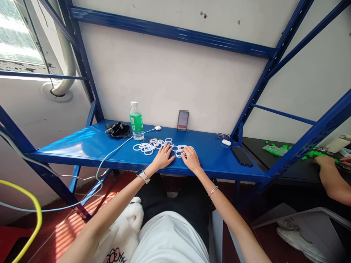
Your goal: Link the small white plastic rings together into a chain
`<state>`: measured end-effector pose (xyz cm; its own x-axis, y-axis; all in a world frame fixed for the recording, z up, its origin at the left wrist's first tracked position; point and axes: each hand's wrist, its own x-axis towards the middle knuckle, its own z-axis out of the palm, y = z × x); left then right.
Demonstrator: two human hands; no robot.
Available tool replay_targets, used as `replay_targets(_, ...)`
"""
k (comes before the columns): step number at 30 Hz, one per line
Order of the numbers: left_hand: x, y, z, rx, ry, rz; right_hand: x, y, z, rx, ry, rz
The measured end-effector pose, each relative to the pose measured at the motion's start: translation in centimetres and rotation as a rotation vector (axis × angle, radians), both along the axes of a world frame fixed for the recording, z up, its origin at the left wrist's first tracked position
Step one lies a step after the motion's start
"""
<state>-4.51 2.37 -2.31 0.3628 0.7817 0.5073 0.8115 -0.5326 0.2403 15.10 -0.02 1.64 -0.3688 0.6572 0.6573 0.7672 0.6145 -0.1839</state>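
Observation:
White rings [148, 149], thin and round, lie in a loose, overlapping pile on the blue table [109, 151]. My left hand [163, 156] rests palm down at the pile's right part, fingers spread and holding nothing. Just to its right is a smaller group of white rings [178, 151]. There my right hand [191, 158] has its fingers bent down at the ring edges, seemingly closed on a white ring; the fingertips partly hide it.
Behind the rings stand a water bottle [136, 122] and a small upright blurred-out thing [182, 120]. A black plastic bag [118, 129] and a cable [116, 149] lie left. Glasses [223, 136], a white case [226, 142] and a phone [241, 156] lie right. Another person's arm [329, 175] is beyond the frame post.

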Motion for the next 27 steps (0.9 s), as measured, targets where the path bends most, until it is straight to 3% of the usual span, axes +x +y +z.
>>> replay_targets(8, 0.0, 1.1, 0.1, -0.041, 0.034, 0.036, 0.0, -0.1, -0.1, -0.007, -0.002, 0.044)
replay_targets(17, -0.3, 0.4, 0.7, 0.089, 0.042, 0.029, 0.0, 0.0, -0.1, -0.01, -0.016, 0.046)
replay_targets(22, -0.4, -0.1, 1.5, 0.103, 0.021, -0.023, 0.0, 0.0, -0.1, -0.016, -0.011, 0.047)
replay_targets(27, -0.4, -0.9, 2.6, 0.108, -0.062, -0.161, 0.0, -0.1, 0.1, -0.008, 0.01, 0.056)
